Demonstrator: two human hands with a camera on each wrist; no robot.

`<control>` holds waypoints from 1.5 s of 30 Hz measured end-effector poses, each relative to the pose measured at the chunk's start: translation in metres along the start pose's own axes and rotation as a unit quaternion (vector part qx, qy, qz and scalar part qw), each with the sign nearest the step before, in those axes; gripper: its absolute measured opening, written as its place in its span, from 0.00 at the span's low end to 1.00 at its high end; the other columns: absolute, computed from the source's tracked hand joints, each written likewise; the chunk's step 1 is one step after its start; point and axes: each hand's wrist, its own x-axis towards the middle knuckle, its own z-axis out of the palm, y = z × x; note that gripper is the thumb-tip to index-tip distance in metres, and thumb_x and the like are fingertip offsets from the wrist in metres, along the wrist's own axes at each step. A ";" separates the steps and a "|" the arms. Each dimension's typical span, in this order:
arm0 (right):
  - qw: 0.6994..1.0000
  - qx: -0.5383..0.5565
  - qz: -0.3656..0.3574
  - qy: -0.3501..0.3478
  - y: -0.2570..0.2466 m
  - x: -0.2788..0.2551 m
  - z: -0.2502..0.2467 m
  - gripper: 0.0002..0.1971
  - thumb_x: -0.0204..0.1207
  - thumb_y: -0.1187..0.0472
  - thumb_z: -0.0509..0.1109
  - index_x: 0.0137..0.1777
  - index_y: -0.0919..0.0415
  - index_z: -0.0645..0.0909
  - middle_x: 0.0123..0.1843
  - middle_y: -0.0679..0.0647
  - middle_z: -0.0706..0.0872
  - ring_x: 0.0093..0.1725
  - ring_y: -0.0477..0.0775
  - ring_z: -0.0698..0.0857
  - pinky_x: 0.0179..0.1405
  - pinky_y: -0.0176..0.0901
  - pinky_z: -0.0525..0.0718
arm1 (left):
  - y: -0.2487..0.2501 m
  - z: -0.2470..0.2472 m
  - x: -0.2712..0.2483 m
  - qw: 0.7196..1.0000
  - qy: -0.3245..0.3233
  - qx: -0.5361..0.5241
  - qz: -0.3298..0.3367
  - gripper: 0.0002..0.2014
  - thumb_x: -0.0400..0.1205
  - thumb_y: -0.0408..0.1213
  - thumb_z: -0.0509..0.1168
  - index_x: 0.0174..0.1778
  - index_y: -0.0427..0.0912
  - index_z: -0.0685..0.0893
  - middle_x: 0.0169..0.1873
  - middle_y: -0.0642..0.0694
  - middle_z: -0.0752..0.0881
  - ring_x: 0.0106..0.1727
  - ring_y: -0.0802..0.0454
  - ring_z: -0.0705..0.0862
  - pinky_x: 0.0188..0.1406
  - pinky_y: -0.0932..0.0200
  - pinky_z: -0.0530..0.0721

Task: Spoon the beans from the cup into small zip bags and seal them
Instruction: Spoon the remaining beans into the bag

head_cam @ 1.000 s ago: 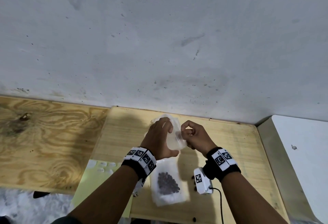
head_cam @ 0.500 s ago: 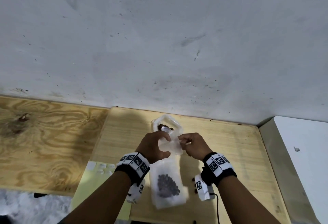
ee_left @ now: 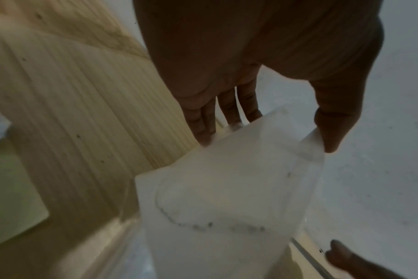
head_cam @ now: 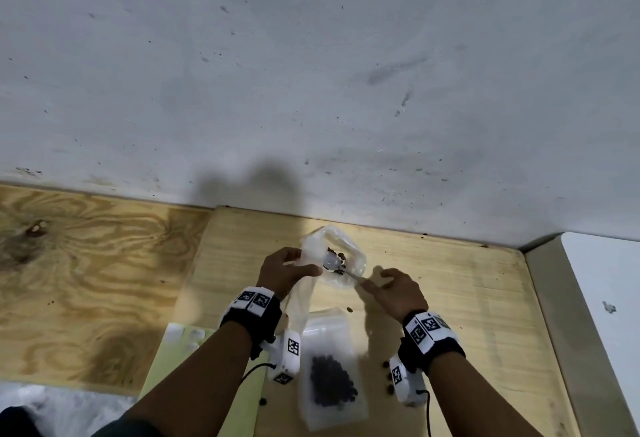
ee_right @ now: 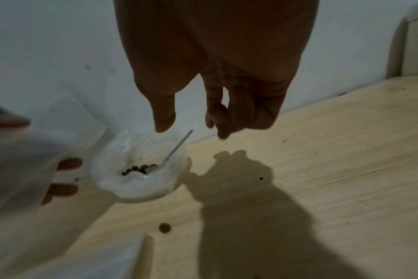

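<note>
Here we look down on a pale wooden board (head_cam: 433, 284) pushed against a scuffed, grey-white plastered wall (head_cam: 311, 73); a darker, strongly grained plywood sheet (head_cam: 86, 281) adjoins it on the left, and a white panel (head_cam: 602, 284) borders it on the right. A yellow-green sheet (head_cam: 173, 360) lies at the board's near left corner.

Near the wall we see the clear plastic cup (head_cam: 341, 265), with a few dark beans (head_cam: 337, 258) at its bottom and the thin metal spoon (head_cam: 346, 272) leaning inside, its handle projecting over the rim toward the right hand (head_cam: 398, 293). In the right wrist view we find that hand just above the handle, thumb and fingers loosely bent and apart, gripping nothing; its shadow falls on the board.

The left hand (head_cam: 284, 272) pinches the mouth of an empty small zip bag (head_cam: 299, 301) between thumb and fingers, just left of the cup; the bag hangs down limp from the grip, as the left wrist view confirms.

Nearer to us a filled zip bag (head_cam: 330, 374) lies flat on the board between the forearms, a dark cluster of beans showing through it. We note several loose beans (head_cam: 386, 364) scattered on the wood beside it.
</note>
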 end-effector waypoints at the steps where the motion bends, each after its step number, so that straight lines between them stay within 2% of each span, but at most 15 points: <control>1: 1.000 -0.009 -0.002 -0.020 0.000 0.003 0.002 0.33 0.68 0.31 0.73 0.65 0.53 0.81 0.60 0.52 0.86 0.59 0.56 0.86 0.52 0.43 0.78 | 0.002 0.002 0.004 1.000 -0.002 -0.015 -0.005 0.39 0.44 0.56 0.79 0.53 0.45 0.87 0.52 0.49 0.89 0.56 0.50 0.86 0.53 0.53 0.84; 4: 0.999 -0.007 -0.021 -0.026 -0.003 0.013 0.007 0.15 0.71 0.40 0.75 0.44 0.52 0.88 0.47 0.52 0.91 0.46 0.53 0.88 0.44 0.41 0.82 | 0.007 0.009 0.014 0.999 -0.011 -0.043 -0.018 0.37 0.48 0.50 0.82 0.54 0.44 0.87 0.54 0.48 0.88 0.56 0.49 0.86 0.53 0.53 0.84; 6: 1.000 0.009 -0.026 0.014 -0.006 0.017 0.008 0.09 0.72 0.47 0.75 0.38 0.51 0.87 0.41 0.54 0.91 0.42 0.56 0.88 0.41 0.43 0.84 | 0.009 0.010 0.019 0.998 -0.007 -0.055 -0.018 0.34 0.51 0.46 0.82 0.54 0.42 0.87 0.54 0.47 0.88 0.56 0.50 0.86 0.46 0.57 0.83; 9: 0.985 0.095 -0.061 0.129 -0.012 0.018 0.008 0.10 0.73 0.54 0.75 0.35 0.57 0.81 0.34 0.51 0.87 0.38 0.57 0.85 0.36 0.45 0.80 | 0.012 0.008 0.028 0.998 0.000 -0.069 -0.013 0.29 0.56 0.39 0.84 0.54 0.40 0.88 0.53 0.45 0.89 0.54 0.49 0.86 0.42 0.58 0.81; 11: 0.964 0.159 -0.103 0.186 -0.016 0.015 0.009 0.14 0.74 0.58 0.75 0.33 0.60 0.75 0.29 0.47 0.82 0.31 0.51 0.79 0.32 0.43 0.75 | 0.012 0.006 0.032 0.997 0.002 -0.071 -0.010 0.28 0.56 0.38 0.84 0.53 0.39 0.89 0.52 0.44 0.90 0.54 0.48 0.87 0.46 0.55 0.84; 15: 0.948 0.192 -0.143 0.212 -0.022 0.015 0.010 0.16 0.74 0.60 0.75 0.32 0.58 0.70 0.24 0.46 0.75 0.20 0.45 0.66 0.27 0.42 0.69 | 0.013 0.004 0.033 0.999 -0.010 -0.043 -0.003 0.23 0.61 0.32 0.84 0.52 0.39 0.89 0.49 0.47 0.90 0.50 0.51 0.87 0.45 0.57 0.83; 18: 0.948 0.188 -0.150 0.209 -0.021 0.015 0.012 0.17 0.74 0.61 0.75 0.31 0.55 0.69 0.24 0.39 0.79 0.19 0.45 0.67 0.26 0.41 0.70 | 0.014 0.005 0.030 0.998 -0.051 -0.042 -0.006 0.21 0.60 0.28 0.84 0.48 0.39 0.88 0.45 0.48 0.89 0.47 0.52 0.87 0.40 0.61 0.82; 22: 0.951 0.187 -0.147 0.196 -0.019 0.014 0.015 0.17 0.75 0.62 0.75 0.32 0.56 0.69 0.27 0.29 0.80 0.19 0.44 0.67 0.26 0.41 0.70 | 0.011 0.007 0.032 0.997 -0.077 -0.027 -0.020 0.22 0.55 0.30 0.85 0.44 0.42 0.88 0.48 0.44 0.89 0.53 0.48 0.86 0.43 0.59 0.81; 26: 0.951 0.188 -0.150 0.194 -0.019 0.012 0.017 0.17 0.74 0.63 0.74 0.31 0.55 0.69 0.26 0.31 0.80 0.20 0.44 0.68 0.27 0.42 0.71 | 0.009 0.010 0.036 0.995 -0.089 0.001 -0.038 0.36 0.43 0.43 0.84 0.51 0.50 0.88 0.54 0.45 0.88 0.58 0.50 0.85 0.56 0.55 0.83; 28: 0.952 0.182 -0.146 0.198 -0.018 0.011 0.016 0.17 0.74 0.62 0.74 0.31 0.53 0.69 0.25 0.35 0.81 0.19 0.44 0.67 0.27 0.42 0.72 | 0.009 0.011 0.037 0.995 -0.095 0.008 -0.037 0.45 0.41 0.44 0.83 0.60 0.47 0.86 0.57 0.47 0.86 0.60 0.51 0.84 0.59 0.55 0.82; 32: 0.953 0.177 -0.141 0.203 -0.013 0.013 0.015 0.16 0.73 0.62 0.74 0.31 0.50 0.71 0.36 0.42 0.90 0.22 0.48 0.75 0.30 0.47 0.80 | 0.005 0.005 0.035 0.994 -0.094 -0.012 -0.061 0.41 0.50 0.35 0.83 0.63 0.47 0.85 0.58 0.44 0.86 0.60 0.51 0.83 0.60 0.54 0.80; 35: 0.951 0.201 -0.138 0.191 -0.011 0.014 0.015 0.14 0.73 0.65 0.74 0.31 0.54 0.73 0.39 0.44 0.91 0.37 0.55 0.87 0.36 0.51 0.84 | 0.002 0.001 0.031 0.993 -0.088 -0.050 -0.066 0.42 0.44 0.41 0.81 0.60 0.50 0.86 0.60 0.45 0.87 0.63 0.49 0.84 0.66 0.46 0.81; 39: 0.945 0.255 -0.120 0.167 -0.013 0.010 0.022 0.15 0.73 0.68 0.74 0.30 0.58 0.74 0.38 0.50 0.91 0.41 0.45 0.86 0.38 0.38 0.81 | -0.001 0.001 0.028 0.992 -0.083 -0.072 -0.054 0.42 0.44 0.42 0.80 0.60 0.49 0.86 0.58 0.44 0.88 0.60 0.48 0.86 0.63 0.48 0.82; 43: 0.941 0.290 -0.072 0.158 -0.016 0.005 0.036 0.16 0.72 0.67 0.76 0.29 0.61 0.72 0.28 0.50 0.80 0.34 0.51 0.77 0.35 0.41 0.74 | -0.003 0.009 0.029 0.993 -0.086 -0.060 -0.049 0.36 0.54 0.27 0.81 0.60 0.46 0.87 0.57 0.42 0.89 0.59 0.47 0.87 0.60 0.52 0.84; 45: 0.934 0.325 -0.032 0.145 -0.017 0.005 0.046 0.19 0.71 0.66 0.77 0.25 0.57 0.71 0.24 0.47 0.75 0.32 0.51 0.74 0.35 0.42 0.72 | -0.005 0.013 0.030 0.995 -0.088 -0.038 -0.039 0.38 0.50 0.31 0.82 0.61 0.47 0.87 0.56 0.43 0.90 0.58 0.49 0.87 0.59 0.53 0.85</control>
